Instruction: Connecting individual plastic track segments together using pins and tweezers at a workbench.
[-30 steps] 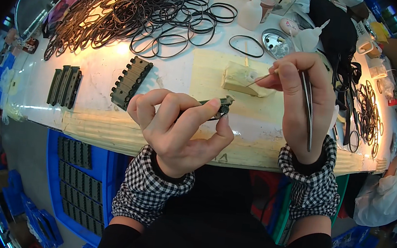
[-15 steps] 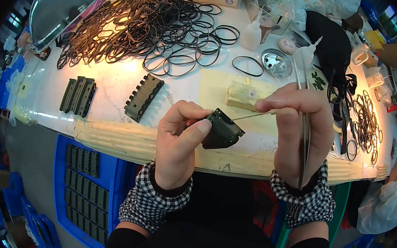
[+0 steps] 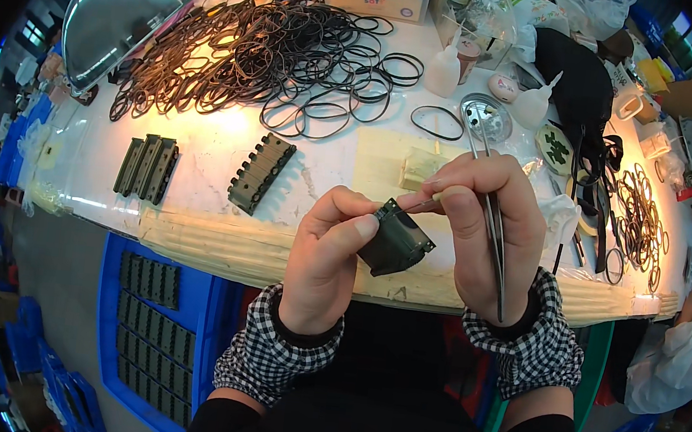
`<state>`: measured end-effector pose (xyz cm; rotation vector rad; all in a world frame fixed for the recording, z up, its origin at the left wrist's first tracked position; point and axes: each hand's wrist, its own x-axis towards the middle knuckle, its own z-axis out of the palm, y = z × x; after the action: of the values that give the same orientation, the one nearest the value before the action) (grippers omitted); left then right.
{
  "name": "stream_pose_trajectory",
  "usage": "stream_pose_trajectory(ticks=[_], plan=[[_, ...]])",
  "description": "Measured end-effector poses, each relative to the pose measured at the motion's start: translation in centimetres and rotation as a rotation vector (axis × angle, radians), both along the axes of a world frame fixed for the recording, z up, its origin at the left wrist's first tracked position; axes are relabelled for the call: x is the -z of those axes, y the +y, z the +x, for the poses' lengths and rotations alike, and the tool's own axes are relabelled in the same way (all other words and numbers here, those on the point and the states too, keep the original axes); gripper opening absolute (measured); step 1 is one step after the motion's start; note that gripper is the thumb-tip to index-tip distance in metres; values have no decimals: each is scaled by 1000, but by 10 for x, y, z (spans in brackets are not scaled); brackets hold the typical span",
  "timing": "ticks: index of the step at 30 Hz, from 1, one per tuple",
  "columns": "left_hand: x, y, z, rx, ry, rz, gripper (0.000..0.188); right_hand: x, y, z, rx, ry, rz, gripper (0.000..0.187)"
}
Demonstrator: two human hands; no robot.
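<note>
My left hand (image 3: 327,252) pinches a small dark green plastic part (image 3: 395,248) between thumb and fingers, tilted above the table's front edge. My right hand (image 3: 486,231) holds a thin rod (image 3: 425,202) between thumb and fingertips, its end at the part's upper edge. Whether the rod goes into the part I cannot tell. Metal tweezers (image 3: 497,257) are also tucked in my right hand, lying across the palm with their tips pointing away from me. Behind the hands sits a pale yellow block (image 3: 420,170).
Dark green ribbed strips (image 3: 262,175) and a second group (image 3: 147,168) stand to the left. A heap of black rubber rings (image 3: 269,64) spreads behind. Squeeze bottles (image 3: 443,70) and a round metal dish (image 3: 486,119) lie beyond. A blue crate (image 3: 213,320) holds several strips below left.
My right hand has moved left and slightly down, bringing its fingertips and the rod closer to the green part. My left hand has shifted a little right with the part.
</note>
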<state>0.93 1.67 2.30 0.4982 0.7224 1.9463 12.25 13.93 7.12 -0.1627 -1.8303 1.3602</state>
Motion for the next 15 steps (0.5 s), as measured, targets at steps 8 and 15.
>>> stream_pose_trajectory(ticks=[8,15], plan=[[-1,0,1,-6,12,-2,10,0,-2,-2,-28,31,-83,5],[-4,0,5,-185,229,-71,14,-4,0,2,5,48,-231,8]])
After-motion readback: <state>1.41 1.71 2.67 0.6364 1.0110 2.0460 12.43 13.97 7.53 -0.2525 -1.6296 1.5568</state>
